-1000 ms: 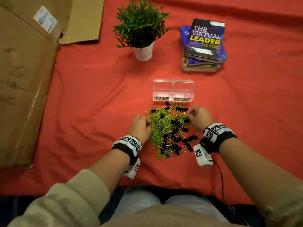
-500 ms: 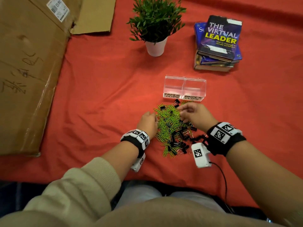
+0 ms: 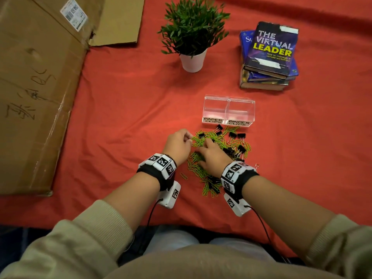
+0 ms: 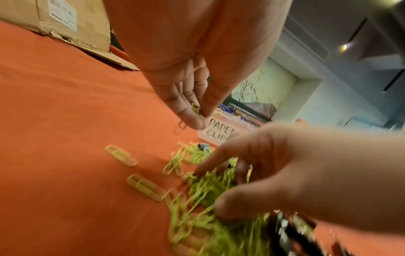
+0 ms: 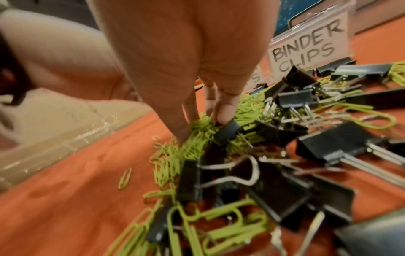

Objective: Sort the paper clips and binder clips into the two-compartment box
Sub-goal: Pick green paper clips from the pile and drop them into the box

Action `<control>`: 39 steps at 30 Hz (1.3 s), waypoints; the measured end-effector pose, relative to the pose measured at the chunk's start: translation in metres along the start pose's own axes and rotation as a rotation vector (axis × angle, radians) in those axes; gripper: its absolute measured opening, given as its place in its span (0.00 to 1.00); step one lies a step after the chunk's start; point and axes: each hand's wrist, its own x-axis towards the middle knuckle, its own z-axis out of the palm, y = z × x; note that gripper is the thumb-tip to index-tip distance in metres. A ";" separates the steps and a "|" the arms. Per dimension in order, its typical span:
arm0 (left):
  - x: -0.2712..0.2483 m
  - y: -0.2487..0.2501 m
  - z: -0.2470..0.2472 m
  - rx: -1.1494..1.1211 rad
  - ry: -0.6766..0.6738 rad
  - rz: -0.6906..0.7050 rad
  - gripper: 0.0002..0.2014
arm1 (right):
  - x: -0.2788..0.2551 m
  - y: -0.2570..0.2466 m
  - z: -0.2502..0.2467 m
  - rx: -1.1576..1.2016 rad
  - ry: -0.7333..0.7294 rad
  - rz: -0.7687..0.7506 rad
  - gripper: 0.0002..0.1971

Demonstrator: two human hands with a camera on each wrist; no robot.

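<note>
Green paper clips (image 3: 198, 158): now raked by right hand (image 3: 211, 158), shifted leftward across heap, fingers spread; one pinched by left hand (image 3: 177, 146). Clear box (image 3: 228, 109) unfilled; sorting barely begun.

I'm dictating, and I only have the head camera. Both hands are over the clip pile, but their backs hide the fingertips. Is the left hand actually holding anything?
Observer: Yes. The left wrist view shows the left hand pinching one small green wire paper clip between thumb and fingertips, lifted off the cloth.
Operator: And the right hand?
Observer: In the right wrist view, the right hand has its fingertips pushed down into the heap of green paper clips, and one fingertip touches a small black metal binder clip. I cannot tell whether it grips anything.
</note>
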 end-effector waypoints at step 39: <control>-0.025 -0.024 0.021 0.406 -0.236 0.123 0.19 | 0.008 0.007 -0.069 0.201 0.141 0.078 0.13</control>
